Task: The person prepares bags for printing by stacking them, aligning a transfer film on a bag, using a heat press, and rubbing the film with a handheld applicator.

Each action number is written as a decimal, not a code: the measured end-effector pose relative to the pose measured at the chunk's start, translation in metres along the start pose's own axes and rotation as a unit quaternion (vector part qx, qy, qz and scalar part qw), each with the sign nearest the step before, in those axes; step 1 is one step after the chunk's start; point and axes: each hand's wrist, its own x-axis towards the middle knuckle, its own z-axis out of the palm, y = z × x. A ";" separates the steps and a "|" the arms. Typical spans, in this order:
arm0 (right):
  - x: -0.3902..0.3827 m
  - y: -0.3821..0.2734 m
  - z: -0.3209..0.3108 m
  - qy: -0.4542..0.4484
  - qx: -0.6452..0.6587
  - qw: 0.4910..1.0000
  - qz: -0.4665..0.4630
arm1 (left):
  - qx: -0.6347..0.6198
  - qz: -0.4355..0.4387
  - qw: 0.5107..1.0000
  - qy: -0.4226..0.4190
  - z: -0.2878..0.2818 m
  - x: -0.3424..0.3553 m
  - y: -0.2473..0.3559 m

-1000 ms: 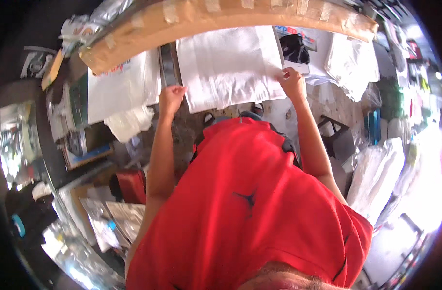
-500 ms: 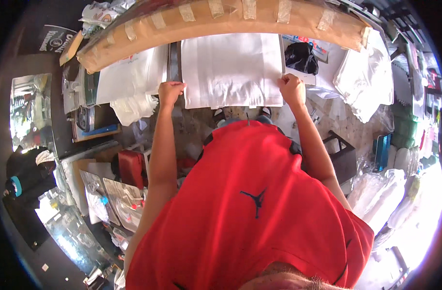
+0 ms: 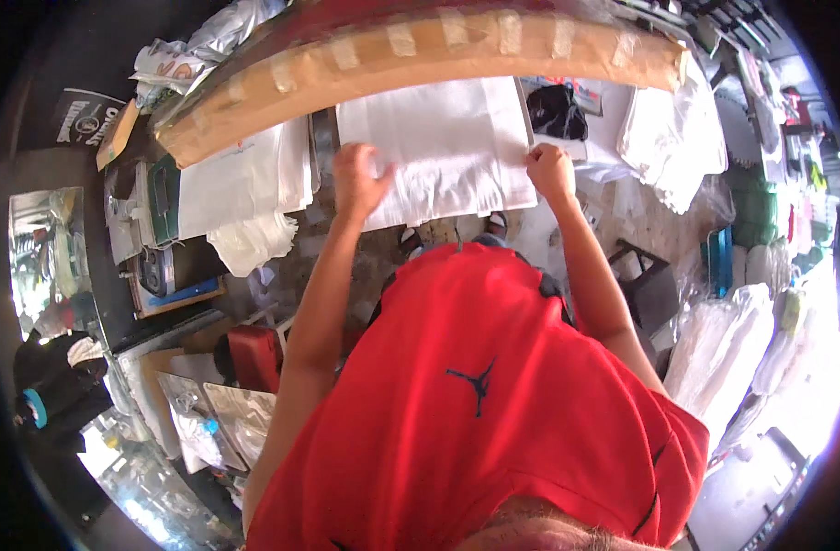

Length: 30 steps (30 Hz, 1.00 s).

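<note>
A flat white fabric bag [image 3: 438, 138] lies on a board in front of me, its far part hidden under a long brown-taped frame edge [image 3: 411, 55]. Over the bag's left side is my left hand [image 3: 360, 184], slightly blurred, with thumb and fingers apart and nothing visible between them. My right hand [image 3: 552, 172] pinches the bag's right edge near its lower corner. The near edge of the bag hangs slightly crooked, lower on the left.
Left of the board lies a stack of white bags [image 3: 245, 179]; more white bags [image 3: 672, 138] are piled at the right. A black crumpled bag [image 3: 558, 112] rests beside the board. A dark stool-like box [image 3: 642, 285] stands on the floor to my right.
My left hand has let go of the bag's left edge and moved inward over it, fingers spreading. My right hand stays at the right edge. The view has tilted slightly.
</note>
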 end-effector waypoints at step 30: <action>0.261 0.200 -0.036 -0.031 -0.168 0.984 0.041 | 0.159 -0.159 0.917 -0.330 0.082 0.120 0.144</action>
